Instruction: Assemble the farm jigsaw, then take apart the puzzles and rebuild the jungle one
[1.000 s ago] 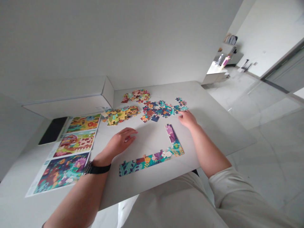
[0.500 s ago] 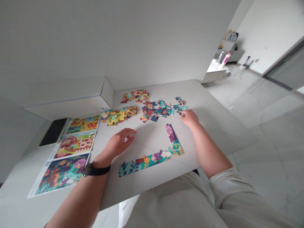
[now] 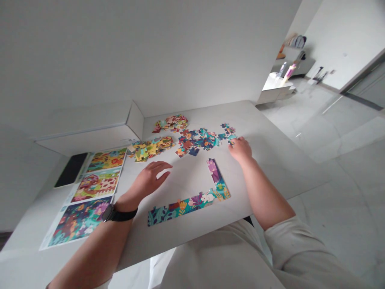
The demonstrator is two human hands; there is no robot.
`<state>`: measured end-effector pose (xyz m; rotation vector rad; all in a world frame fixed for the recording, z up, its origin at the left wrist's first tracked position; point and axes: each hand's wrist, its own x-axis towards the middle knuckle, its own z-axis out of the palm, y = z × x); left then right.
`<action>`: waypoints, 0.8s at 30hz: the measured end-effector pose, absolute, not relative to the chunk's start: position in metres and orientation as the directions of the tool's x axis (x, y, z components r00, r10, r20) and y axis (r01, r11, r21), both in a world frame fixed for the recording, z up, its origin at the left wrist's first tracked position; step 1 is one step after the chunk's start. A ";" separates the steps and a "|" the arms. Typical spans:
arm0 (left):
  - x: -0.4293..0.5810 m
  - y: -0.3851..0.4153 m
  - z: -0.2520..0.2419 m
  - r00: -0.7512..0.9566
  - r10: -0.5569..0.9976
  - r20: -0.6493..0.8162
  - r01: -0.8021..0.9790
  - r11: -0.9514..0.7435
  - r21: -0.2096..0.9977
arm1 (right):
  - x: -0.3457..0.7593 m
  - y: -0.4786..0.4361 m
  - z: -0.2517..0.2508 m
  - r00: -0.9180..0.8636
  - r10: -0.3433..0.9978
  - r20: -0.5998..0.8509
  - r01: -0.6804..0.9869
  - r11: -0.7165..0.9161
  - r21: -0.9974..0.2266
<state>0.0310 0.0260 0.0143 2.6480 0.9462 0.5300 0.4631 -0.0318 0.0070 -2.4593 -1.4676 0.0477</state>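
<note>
My right hand (image 3: pixel 241 149) is at the right end of the loose dark-blue and teal puzzle pieces (image 3: pixel 200 140), its fingers curled in a pinch on a small puzzle piece (image 3: pixel 231 142). The fingers partly cover that piece. My left hand (image 3: pixel 152 179) rests on the table with thumb and fingers apart, holding nothing. In front of me lies a joined L-shaped puzzle strip (image 3: pixel 192 203), with a white rabbit near its corner and a purple animal at the top of its short arm.
Yellow pieces (image 3: pixel 152 149) and red-pink pieces (image 3: pixel 173 122) form two more piles. At left are a picture sheet (image 3: pixel 100 182) with three scenes, a black phone (image 3: pixel 71 170) and a white box (image 3: pixel 87 130) against the wall. The table's right edge borders the tiled floor.
My right hand's fingers have drawn in around a piece at the pile's right end. My left hand has stayed almost in place, and the view has shifted slightly.
</note>
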 end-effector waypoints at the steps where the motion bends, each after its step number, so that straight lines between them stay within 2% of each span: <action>1: 0.035 0.029 0.016 0.734 0.633 0.245 0.537 -0.763 0.360 | 0.459 -0.031 0.006 0.445 0.886 0.130 0.880 -0.405 -0.249; 6: 0.068 0.041 0.026 0.801 0.559 0.213 0.492 -0.818 0.299 | 0.433 -0.024 0.000 0.144 0.974 0.174 0.949 -0.086 -0.302; 8: 0.084 0.046 0.026 0.814 0.544 0.204 0.489 -0.831 0.266 | 0.422 -0.023 -0.003 0.063 0.984 0.167 0.949 -0.008 -0.315; 15: 0.131 0.061 0.010 0.789 0.599 0.137 0.581 -0.800 0.152 | 0.414 -0.024 -0.005 0.084 0.988 0.130 0.951 -0.040 -0.306; 24: 0.138 0.062 0.006 0.793 0.607 0.056 0.593 -0.789 0.160 | 0.434 -0.027 0.002 0.070 0.987 0.143 0.939 -0.017 -0.342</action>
